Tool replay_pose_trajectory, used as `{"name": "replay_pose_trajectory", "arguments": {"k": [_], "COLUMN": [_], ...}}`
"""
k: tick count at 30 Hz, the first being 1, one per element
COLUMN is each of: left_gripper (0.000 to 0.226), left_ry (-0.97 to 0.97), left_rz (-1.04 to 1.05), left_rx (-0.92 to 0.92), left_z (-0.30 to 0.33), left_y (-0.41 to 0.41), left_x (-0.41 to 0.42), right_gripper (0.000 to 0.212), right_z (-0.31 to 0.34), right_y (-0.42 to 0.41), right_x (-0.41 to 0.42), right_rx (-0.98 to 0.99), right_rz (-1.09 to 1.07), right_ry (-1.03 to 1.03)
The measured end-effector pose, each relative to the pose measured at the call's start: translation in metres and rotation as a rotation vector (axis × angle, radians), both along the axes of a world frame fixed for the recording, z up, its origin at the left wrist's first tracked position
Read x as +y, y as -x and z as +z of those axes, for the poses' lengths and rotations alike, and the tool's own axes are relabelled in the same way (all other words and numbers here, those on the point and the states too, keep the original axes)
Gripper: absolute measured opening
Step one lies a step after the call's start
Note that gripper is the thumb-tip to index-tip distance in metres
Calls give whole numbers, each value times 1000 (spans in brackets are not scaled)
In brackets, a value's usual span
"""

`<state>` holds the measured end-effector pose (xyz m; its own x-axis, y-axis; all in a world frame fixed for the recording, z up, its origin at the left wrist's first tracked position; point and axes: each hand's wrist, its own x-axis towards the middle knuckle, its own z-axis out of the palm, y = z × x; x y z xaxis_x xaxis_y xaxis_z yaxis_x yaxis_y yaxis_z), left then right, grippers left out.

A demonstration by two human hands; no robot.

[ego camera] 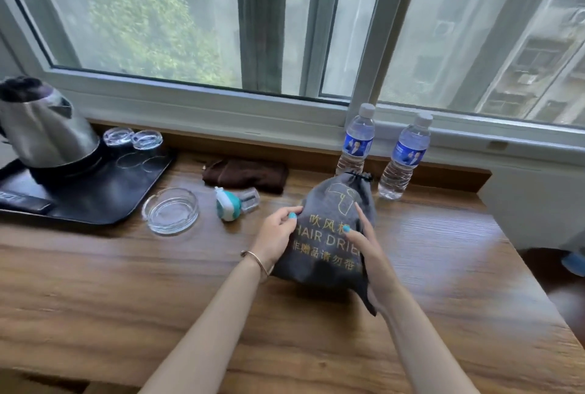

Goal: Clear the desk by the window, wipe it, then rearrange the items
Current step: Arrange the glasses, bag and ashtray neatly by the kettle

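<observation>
Head view of the wooden desk point(126, 292) beneath the window point(285, 29). A grey drawstring hair-dryer bag point(329, 235), printed in gold lettering, lay near the middle of the desk, its tied neck pointing toward the window. The left hand point(275, 240) gripped the bag's left edge, fingertips curled onto the cloth; the right hand point(368, 251) clasped its right side, index finger extended along the fabric. A thin bracelet point(256, 262) circled the left wrist. Just behind the bag stood two upright water bottles point(356, 140), point(403, 156), the nearer one partly hidden by the bag's neck. A folded brown cloth point(245, 175) lay left of the bottles, with a teal-and-white plug-in device point(232, 202) on its side just before it. Further left sat a clear glass ashtray point(170, 210), beside a black tray point(104, 197) bearing a steel kettle point(47, 130) and two inverted glasses point(133, 140).
</observation>
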<state>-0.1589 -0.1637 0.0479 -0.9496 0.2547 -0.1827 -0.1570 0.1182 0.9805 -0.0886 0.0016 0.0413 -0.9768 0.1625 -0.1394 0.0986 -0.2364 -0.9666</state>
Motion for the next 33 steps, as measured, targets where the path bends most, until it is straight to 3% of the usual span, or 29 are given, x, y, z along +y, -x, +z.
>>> {"name": "replay_pose_trajectory", "arguments": {"k": [4, 9, 14, 18, 22, 24, 33], "left_gripper": [29, 26, 23, 56, 46, 51, 40], "left_ry": [4, -11, -74, -99, -83, -71, -119], "left_rz": [89, 183, 232, 216, 221, 226, 246], "left_rx": [3, 7, 20, 34, 93, 127, 174], "left_z": [4, 8, 14, 18, 16, 16, 27], "left_y": [-7, -17, -27, -29, -22, -15, 25], "left_x": [-44, -100, -162, -212, -254, -274, -344], "right_gripper": [80, 65, 77, 80, 77, 80, 103], "right_z": [9, 9, 9, 8, 9, 11, 25], "right_y": [6, 12, 15, 18, 26, 34, 79], "right_x": [-39, -90, -150, -199, -243, -264, -328], "right_rx": [30, 43, 59, 80, 120, 140, 238], "right_rz": [79, 147, 215, 240, 224, 217, 167], "right_ry": [-32, -37, -47, -33, 5, 12, -95]}}
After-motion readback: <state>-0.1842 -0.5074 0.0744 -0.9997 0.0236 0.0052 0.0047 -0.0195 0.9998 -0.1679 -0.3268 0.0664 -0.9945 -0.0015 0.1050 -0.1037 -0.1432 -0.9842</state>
